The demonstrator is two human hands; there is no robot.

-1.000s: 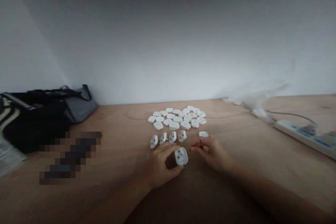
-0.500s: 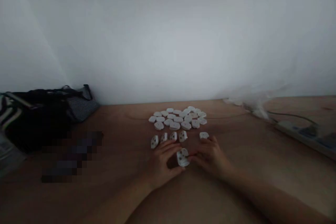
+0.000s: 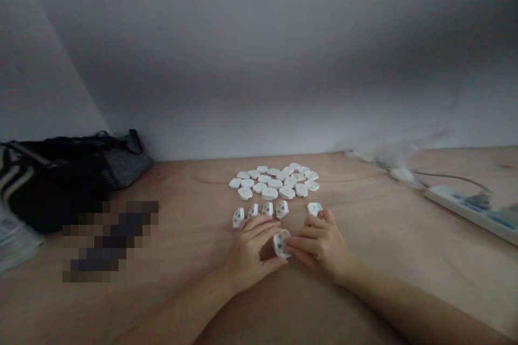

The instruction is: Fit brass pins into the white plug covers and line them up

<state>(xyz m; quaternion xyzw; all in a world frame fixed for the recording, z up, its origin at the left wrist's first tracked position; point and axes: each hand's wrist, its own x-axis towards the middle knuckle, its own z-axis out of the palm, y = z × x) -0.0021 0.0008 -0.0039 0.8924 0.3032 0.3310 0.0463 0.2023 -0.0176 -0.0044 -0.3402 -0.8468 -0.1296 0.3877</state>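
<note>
A white plug housing with dark openings in its face is held tilted just above or on the wooden table. My left hand curls round it from the left, with the fingers over the top and the thumb below. From the right, my right hand presses its pinched fingertips against the face of the housing; whatever they hold there is hidden. Just beyond my right fingers lies a single white housing. Behind my left fingers several similar housings stand in a row, ending with one on the right.
A cluster of white plug parts lies farther back on the table. At left are a black bag and a blurred-out dark object. A power strip with a cable and clear plastic are at right.
My right fingertips have shifted slightly left onto the face of the housing, which has turned a little. My left hand has hardly moved. The picture is brighter over the table.
</note>
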